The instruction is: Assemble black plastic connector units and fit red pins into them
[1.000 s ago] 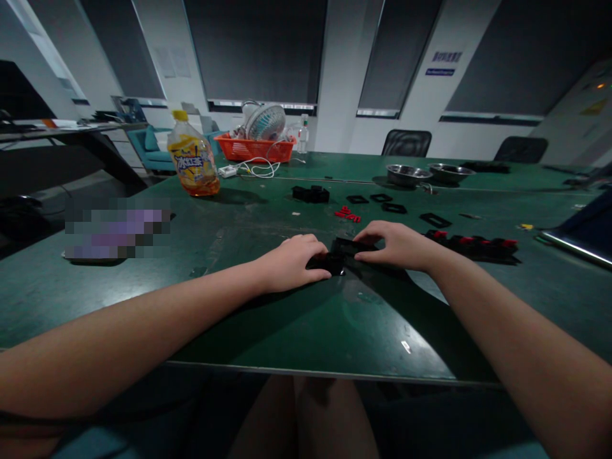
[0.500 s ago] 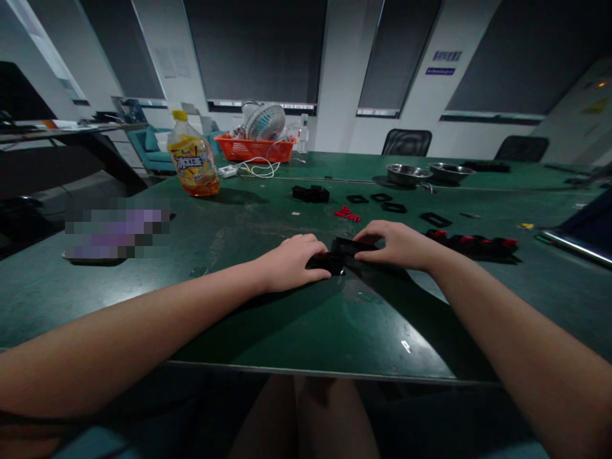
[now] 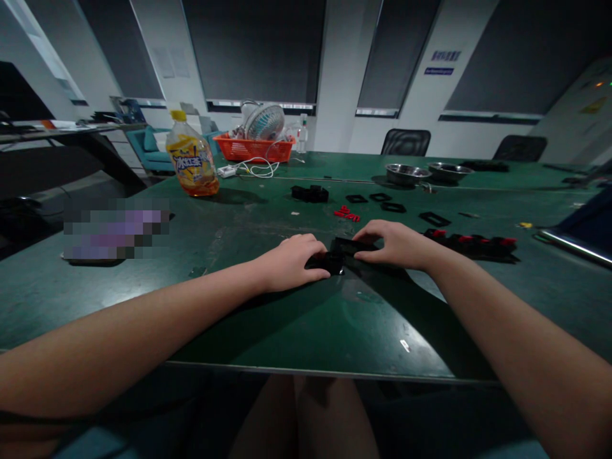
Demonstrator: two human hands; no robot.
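My left hand (image 3: 295,260) is closed on a small black plastic part (image 3: 329,262) low on the green table. Just to its right, my right hand (image 3: 389,245) pinches a second black plastic piece (image 3: 351,246) between thumb and fingers. The two black parts meet or overlap between my hands; I cannot tell whether they are joined. Fingers cover much of both. Beyond them lie small red pieces (image 3: 347,214) and several flat black frames (image 3: 393,208). A row of black parts with red pieces on them (image 3: 473,244) sits right of my right hand.
A black block-like cluster (image 3: 310,194) lies further back. On the left are a drink bottle (image 3: 192,162) and a blurred purple object (image 3: 115,236). At the back stand an orange basket (image 3: 255,150) with a fan, a white cable (image 3: 261,168) and metal bowls (image 3: 407,176).
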